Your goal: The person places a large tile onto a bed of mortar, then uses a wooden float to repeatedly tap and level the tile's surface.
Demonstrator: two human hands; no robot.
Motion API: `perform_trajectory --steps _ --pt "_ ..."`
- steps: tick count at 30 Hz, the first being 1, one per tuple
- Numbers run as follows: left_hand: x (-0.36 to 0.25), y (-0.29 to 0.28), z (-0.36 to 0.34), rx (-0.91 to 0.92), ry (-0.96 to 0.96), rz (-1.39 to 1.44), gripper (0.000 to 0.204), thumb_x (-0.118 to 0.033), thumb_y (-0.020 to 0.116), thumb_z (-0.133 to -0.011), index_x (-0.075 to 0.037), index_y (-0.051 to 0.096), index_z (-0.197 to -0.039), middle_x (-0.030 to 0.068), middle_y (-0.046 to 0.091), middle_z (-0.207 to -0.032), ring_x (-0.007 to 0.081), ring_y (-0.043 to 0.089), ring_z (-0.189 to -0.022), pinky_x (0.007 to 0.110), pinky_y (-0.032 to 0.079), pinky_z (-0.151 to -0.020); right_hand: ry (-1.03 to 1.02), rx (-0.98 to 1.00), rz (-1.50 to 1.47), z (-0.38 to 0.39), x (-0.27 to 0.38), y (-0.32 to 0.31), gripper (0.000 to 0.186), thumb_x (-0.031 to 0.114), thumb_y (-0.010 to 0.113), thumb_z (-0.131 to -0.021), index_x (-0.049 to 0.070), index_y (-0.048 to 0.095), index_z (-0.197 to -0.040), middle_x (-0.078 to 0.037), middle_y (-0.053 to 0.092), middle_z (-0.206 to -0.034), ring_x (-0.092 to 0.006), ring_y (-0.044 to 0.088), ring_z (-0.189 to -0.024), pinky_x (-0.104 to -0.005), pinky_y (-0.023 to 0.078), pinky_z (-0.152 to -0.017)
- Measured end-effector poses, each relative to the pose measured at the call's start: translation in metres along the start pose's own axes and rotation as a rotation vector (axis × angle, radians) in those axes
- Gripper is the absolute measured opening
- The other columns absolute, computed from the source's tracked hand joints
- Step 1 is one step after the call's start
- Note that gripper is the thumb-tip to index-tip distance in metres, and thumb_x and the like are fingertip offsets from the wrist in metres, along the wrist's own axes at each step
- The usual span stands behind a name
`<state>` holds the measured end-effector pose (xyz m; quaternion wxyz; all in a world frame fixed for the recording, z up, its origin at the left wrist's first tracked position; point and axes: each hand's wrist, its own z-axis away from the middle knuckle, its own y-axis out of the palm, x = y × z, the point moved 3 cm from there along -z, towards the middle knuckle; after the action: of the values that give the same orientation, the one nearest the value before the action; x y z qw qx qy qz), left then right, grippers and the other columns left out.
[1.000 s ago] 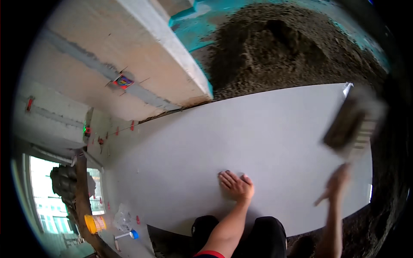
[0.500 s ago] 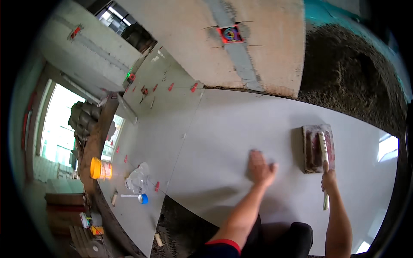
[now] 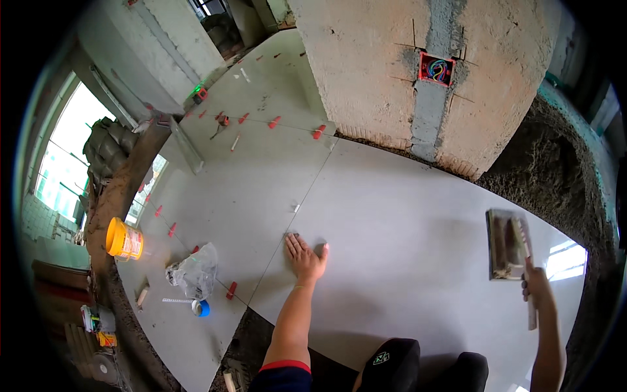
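My left hand (image 3: 305, 260) is spread out, palm down, on a large glossy grey floor tile (image 3: 392, 242), close to its left joint. At the right, my right hand (image 3: 535, 287) is wrapped round the pale handle of a flat tile beater (image 3: 506, 248), a worn rectangular block with brown and whitish stains. Whether the block touches the tile or hangs just above it, I cannot tell. Along the far joint stand several red levelling wedges (image 3: 274, 122). Another red wedge (image 3: 232, 290) sits left of my left hand.
Left lie a clear plastic bag (image 3: 197, 271), a blue tape roll (image 3: 201, 308) and a yellow bucket (image 3: 124, 239). A bare wall (image 3: 366, 72) with a red wiring box (image 3: 436, 70) rises ahead. Rough mortar (image 3: 545, 153) borders the tile. A laser level (image 3: 199, 95) glows green.
My left hand has moved left across the tile toward the joint and now lies flatter. My right hand has shifted the beater rightward. The view has turned somewhat.
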<state>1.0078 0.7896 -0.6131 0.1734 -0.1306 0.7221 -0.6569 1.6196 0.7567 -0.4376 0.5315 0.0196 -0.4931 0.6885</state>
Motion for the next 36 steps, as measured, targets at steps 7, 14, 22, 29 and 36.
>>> perform_trajectory --steps 7,14,22,29,36 --pt "0.003 0.004 -0.017 0.048 -0.012 -0.021 0.095 -0.063 0.036 -0.086 0.012 0.016 -0.140 0.0266 0.010 -0.150 0.0368 0.004 -0.141 0.044 0.002 -0.114 -0.779 -0.634 0.312 0.091 0.058 -0.060 0.048 0.051 0.039 -0.095 0.004 0.053 -0.092 -0.005 0.048 -0.065 -0.0125 0.051 -0.053 -0.0238 0.045 -0.047" --pt "0.006 0.007 -0.023 0.081 -0.071 -0.005 0.091 -0.060 0.034 -0.087 0.011 0.016 -0.141 0.0252 0.010 -0.151 0.0349 0.004 -0.142 0.042 0.003 -0.115 -0.144 0.096 0.348 -0.010 0.060 0.240 0.065 0.057 0.034 -0.094 -0.002 0.059 -0.081 -0.014 0.055 -0.062 -0.0242 0.059 -0.059 -0.0385 0.045 -0.051" --pt "0.008 0.001 -0.025 -0.057 -0.047 0.032 0.090 -0.059 0.040 -0.086 0.011 0.023 -0.139 0.0250 0.015 -0.150 0.0349 0.009 -0.141 0.043 0.005 -0.115 -0.248 0.365 0.256 0.026 0.195 0.333 0.061 0.053 0.043 -0.092 -0.007 0.055 -0.092 -0.014 0.055 -0.063 -0.0242 0.053 -0.049 -0.0390 0.044 -0.044" --pt "0.007 0.004 -0.025 0.031 -0.042 0.026 0.087 -0.056 0.037 -0.088 0.010 0.019 -0.141 0.0238 0.011 -0.151 0.0344 0.004 -0.142 0.042 0.003 -0.115 -0.323 0.515 -0.056 0.095 0.236 0.250 0.051 0.050 0.047 -0.092 0.003 0.051 -0.073 -0.002 0.045 -0.054 -0.0125 0.041 -0.039 -0.0296 0.034 -0.036" --pt "0.004 0.005 -0.026 -0.006 -0.010 0.022 0.087 -0.057 0.038 -0.087 0.010 0.023 -0.140 0.0234 0.015 -0.150 0.0334 0.008 -0.141 0.042 0.005 -0.115 -0.797 0.150 -0.293 0.087 0.249 0.219 0.052 0.049 0.033 -0.098 0.005 0.049 -0.075 0.002 0.042 -0.055 -0.0095 0.037 -0.040 -0.0279 0.033 -0.037"
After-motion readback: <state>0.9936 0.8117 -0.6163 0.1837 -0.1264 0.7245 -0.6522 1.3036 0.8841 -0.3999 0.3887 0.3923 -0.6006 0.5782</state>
